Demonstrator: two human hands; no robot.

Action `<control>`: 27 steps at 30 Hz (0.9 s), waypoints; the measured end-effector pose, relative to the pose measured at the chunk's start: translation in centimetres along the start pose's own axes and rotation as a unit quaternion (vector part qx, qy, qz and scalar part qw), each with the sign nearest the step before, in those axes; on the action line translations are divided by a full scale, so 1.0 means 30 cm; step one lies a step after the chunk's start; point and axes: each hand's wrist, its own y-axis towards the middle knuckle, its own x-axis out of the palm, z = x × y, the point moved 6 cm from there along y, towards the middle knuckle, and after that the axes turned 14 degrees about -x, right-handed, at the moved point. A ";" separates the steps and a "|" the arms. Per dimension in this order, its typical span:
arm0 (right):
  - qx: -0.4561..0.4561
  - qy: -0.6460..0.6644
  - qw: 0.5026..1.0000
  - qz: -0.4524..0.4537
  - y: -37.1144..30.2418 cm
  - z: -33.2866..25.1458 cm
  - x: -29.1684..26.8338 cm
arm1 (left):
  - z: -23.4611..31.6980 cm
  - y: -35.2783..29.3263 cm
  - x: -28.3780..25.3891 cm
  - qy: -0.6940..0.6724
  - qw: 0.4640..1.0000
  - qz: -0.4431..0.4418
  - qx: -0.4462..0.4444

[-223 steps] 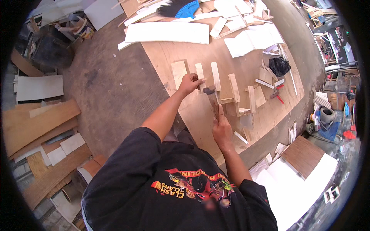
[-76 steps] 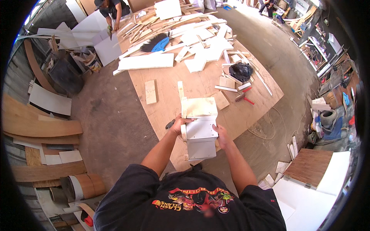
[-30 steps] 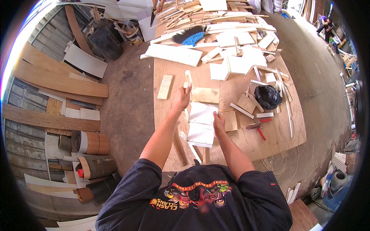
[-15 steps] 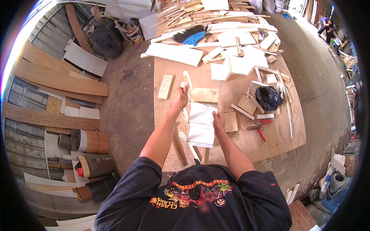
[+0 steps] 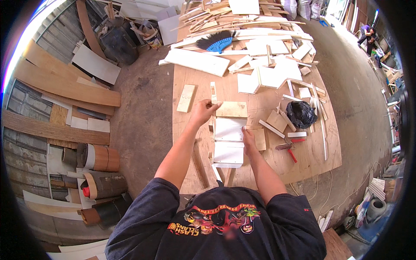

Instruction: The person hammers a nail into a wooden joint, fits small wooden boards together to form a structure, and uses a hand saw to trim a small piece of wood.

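Observation:
In front of me on the table, a white wooden assembly (image 5: 229, 130) shows two white panels, one nearer than the other, with small wood pieces along its left side. My right hand (image 5: 249, 141) grips its right edge, thumb on top. A pale wood block (image 5: 232, 109) adjoins its far end. Closed in a pinch, my left hand (image 5: 204, 112) is at the block's left corner; whatever lies between its fingertips is too small to make out. Just beyond that hand is a narrow wood strip (image 5: 213, 92). A separate light board (image 5: 186, 98) lies left of it.
Right of the assembly are a hammer and red-handled tool (image 5: 291, 149), a black plastic bag (image 5: 302, 114) and wood offcuts (image 5: 277, 120). A blue brush (image 5: 219, 42) rests among piled boards at the far end. Rolls of sheet material (image 5: 106, 157) stand left, beyond the table (image 5: 180, 134).
My left hand has shifted slightly right and nearer, leaving the end of the narrow strip for the block's corner. My right hand still holds the assembly's edge.

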 end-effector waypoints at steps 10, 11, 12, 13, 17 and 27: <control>0.050 0.045 0.996 -0.051 -0.003 -0.009 -0.054 | -0.340 0.104 0.322 -0.462 0.818 -0.292 -0.180; 0.059 0.039 0.996 -0.058 -0.004 -0.008 -0.059 | -0.320 0.107 0.354 -0.450 0.810 -0.336 -0.167; 0.059 0.032 0.996 -0.056 -0.005 -0.013 -0.075 | -0.296 0.100 0.372 -0.455 0.806 -0.339 -0.167; 0.056 0.023 0.996 -0.062 -0.005 -0.019 -0.087 | -0.274 0.092 0.388 -0.444 0.814 -0.337 -0.164; 0.035 -0.130 0.987 -0.087 -0.017 -0.095 -0.087 | -0.268 0.117 0.399 -0.399 0.853 -0.300 -0.151; -0.306 -0.385 0.855 -0.164 -0.150 -0.710 0.172 | -0.215 0.113 0.363 -0.407 0.868 -0.268 -0.095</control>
